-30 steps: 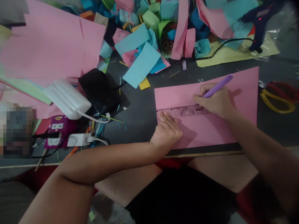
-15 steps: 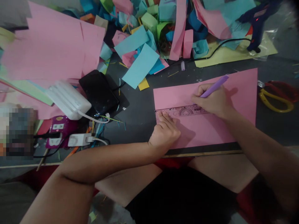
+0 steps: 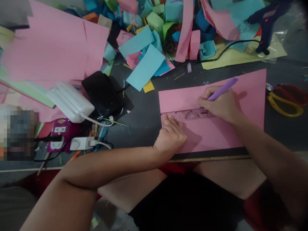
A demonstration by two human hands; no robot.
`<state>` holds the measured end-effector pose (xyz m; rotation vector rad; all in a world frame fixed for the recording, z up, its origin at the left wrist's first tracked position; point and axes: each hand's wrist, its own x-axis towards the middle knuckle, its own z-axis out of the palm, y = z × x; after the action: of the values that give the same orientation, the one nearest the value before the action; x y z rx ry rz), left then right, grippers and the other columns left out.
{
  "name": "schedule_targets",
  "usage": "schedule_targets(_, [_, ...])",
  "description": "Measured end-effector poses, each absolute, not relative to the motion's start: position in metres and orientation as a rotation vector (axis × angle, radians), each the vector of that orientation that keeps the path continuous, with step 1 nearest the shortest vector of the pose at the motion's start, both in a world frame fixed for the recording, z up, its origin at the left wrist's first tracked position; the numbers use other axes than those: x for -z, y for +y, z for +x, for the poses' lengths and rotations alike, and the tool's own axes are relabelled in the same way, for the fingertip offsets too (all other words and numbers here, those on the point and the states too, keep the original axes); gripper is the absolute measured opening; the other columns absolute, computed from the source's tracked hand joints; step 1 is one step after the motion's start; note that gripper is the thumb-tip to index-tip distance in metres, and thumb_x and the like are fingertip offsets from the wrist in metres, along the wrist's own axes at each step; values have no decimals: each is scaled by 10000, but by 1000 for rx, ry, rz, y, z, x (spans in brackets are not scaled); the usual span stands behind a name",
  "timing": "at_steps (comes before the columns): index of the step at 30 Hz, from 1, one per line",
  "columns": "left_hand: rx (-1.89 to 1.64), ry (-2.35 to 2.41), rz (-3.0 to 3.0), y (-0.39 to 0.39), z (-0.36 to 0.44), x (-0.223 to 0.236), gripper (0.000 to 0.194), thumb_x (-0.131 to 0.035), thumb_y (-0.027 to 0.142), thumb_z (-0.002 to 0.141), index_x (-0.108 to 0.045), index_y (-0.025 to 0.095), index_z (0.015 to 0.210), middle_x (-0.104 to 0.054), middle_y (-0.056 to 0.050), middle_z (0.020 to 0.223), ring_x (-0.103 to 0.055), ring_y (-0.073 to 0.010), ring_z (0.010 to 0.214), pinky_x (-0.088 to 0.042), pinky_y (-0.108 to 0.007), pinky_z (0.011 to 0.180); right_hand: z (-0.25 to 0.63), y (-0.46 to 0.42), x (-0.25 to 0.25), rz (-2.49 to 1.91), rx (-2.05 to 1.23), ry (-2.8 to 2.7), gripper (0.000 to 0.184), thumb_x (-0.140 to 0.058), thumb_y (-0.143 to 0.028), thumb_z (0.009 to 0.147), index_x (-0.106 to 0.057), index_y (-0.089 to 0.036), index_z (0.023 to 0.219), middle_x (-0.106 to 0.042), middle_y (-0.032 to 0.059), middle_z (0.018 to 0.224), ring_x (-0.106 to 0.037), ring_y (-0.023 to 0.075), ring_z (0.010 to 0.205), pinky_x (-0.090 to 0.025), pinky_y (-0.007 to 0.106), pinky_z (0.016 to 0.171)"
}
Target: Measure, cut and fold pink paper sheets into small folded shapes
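A pink paper sheet (image 3: 250, 93) lies on the dark table near its front edge. Across it lies a clear ruler (image 3: 190, 114). My left hand (image 3: 171, 136) presses flat on the ruler's left end, fingers stretched out. My right hand (image 3: 220, 104) is closed on a purple pen (image 3: 222, 89), whose tip meets the paper along the ruler's upper edge, near its middle.
Yellow-handled scissors (image 3: 284, 104) lie right of the sheet. A blue glue gun (image 3: 266, 21) with a black cord stands at the back right. Coloured paper scraps (image 3: 154, 35) pile at the back. A black phone (image 3: 102, 94), a white power bank (image 3: 69, 102) and chargers (image 3: 64, 138) sit left.
My right hand with the pen has slid slightly left along the ruler. My left hand stays on the ruler's left end.
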<state>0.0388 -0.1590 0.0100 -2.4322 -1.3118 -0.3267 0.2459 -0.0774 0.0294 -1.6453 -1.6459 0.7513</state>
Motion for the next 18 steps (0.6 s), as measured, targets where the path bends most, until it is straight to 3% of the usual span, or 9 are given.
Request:
schedule_targets(6, [286,-1402,-2460,-158,43,-14,388,-463,127,1002,-754,-117,1085,-720,-397,964,-605,-201,410,-375,-278,335,245,-78,-32,-1707,-732,-1660,403,-797,-161,711,-459,-250,509,-577,-2,555,-532,165,584,-412,351,547])
schedule_targets(11, [254,-1395,-2451,-157,44,-17,362,-480,112,1007,-768,-103,1052,-723,-386,959,-606,-192,411,-368,-262,337,246,-79,-28,-1668,-721,-1642,258,-820,-264,744,-582,-266,643,-608,5,579,-602,217,653,-440,361,562])
schedule_targets(18, [222,-1462,-2480,-160,42,-9,381,-494,153,1012,-750,-88,1160,-727,-379,1035,-615,-195,457,-421,-307,387,248,-79,-29,-1673,-758,-1652,224,-813,-297,759,-606,-275,674,-595,5,563,-599,224,641,-437,371,562])
